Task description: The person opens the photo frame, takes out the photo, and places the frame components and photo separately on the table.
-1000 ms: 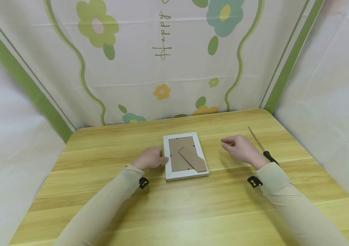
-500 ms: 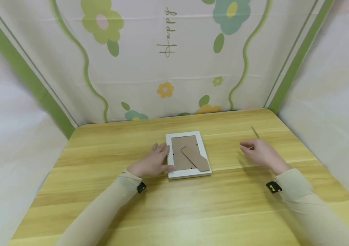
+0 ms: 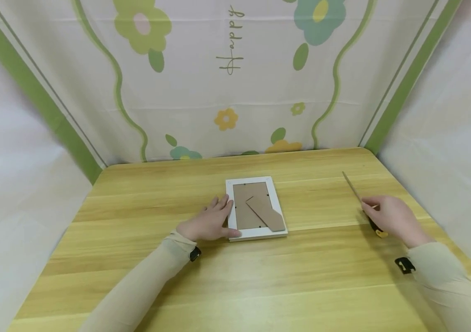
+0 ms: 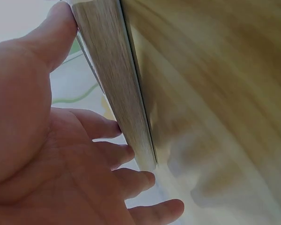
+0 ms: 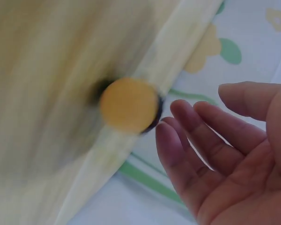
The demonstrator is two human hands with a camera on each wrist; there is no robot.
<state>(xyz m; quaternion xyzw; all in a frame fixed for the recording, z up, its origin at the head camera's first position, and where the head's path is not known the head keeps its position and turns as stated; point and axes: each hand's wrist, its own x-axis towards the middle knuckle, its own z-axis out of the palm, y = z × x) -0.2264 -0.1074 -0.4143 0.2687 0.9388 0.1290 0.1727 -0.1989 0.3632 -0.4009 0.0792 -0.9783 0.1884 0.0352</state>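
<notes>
A white picture frame [image 3: 255, 210] lies face down on the table, its brown backing board and folded stand leg upward. My left hand [image 3: 208, 225] rests at its left edge, fingers spread, with the thumb at the near left corner. The left wrist view shows fingertips along the frame's wood-grained side [image 4: 113, 79]. On the right, my right hand [image 3: 393, 219] is over a screwdriver [image 3: 351, 186] with a thin metal shaft. Its black handle ends in a yellow cap [image 5: 129, 105], just off the fingertips. Those fingers are loosely bent, with a gap to the thumb.
The wood-grain table [image 3: 235, 286] has a flower-printed cloth [image 3: 185, 87] hanging behind its far edge. Pale cloth walls [image 3: 455, 129] stand at both sides. A black wrist strap [image 3: 404, 265] shows under the right sleeve.
My right hand has moved right from beside the frame to the screwdriver handle. My left hand has spread its fingers along the frame's left edge, and its thumb has come to the near corner.
</notes>
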